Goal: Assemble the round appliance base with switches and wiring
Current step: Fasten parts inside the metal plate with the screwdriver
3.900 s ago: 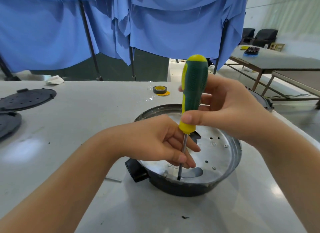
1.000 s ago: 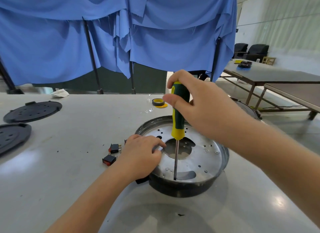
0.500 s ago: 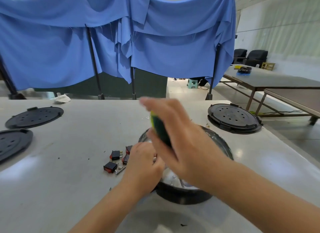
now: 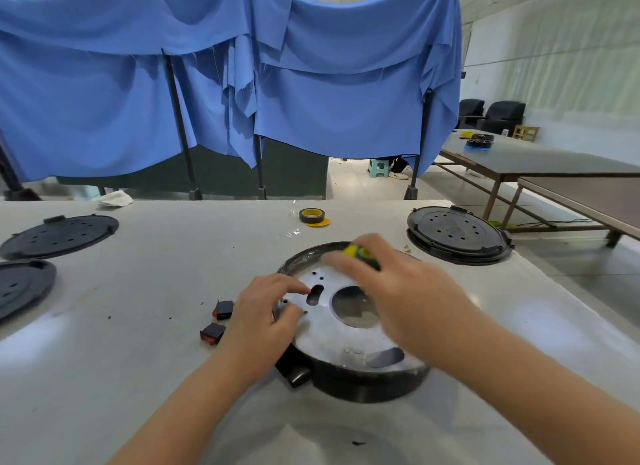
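The round appliance base (image 4: 346,340), a black body with a silver metal plate full of holes, lies in front of me on the white table (image 4: 156,326). My left hand (image 4: 263,315) rests on its left rim, fingers bent over the plate's edge. My right hand (image 4: 398,291), blurred by motion, hovers over the plate and grips the green-and-yellow screwdriver (image 4: 360,255), whose handle tip peeks out beyond my fingers; the shaft is hidden. Two small black-and-red rocker switches (image 4: 216,322) lie on the table just left of the base.
A black round cover (image 4: 457,234) sits at the right rear, two more black covers (image 4: 59,236) at the left. A tape roll (image 4: 311,216) lies at the back centre. Blue cloth (image 4: 225,83) hangs behind the table. Other tables stand to the right.
The screwdriver stood upright in the plate a second ago; my right hand has lifted it away and now holds it low over the base's far side. My left hand stays on the left rim.
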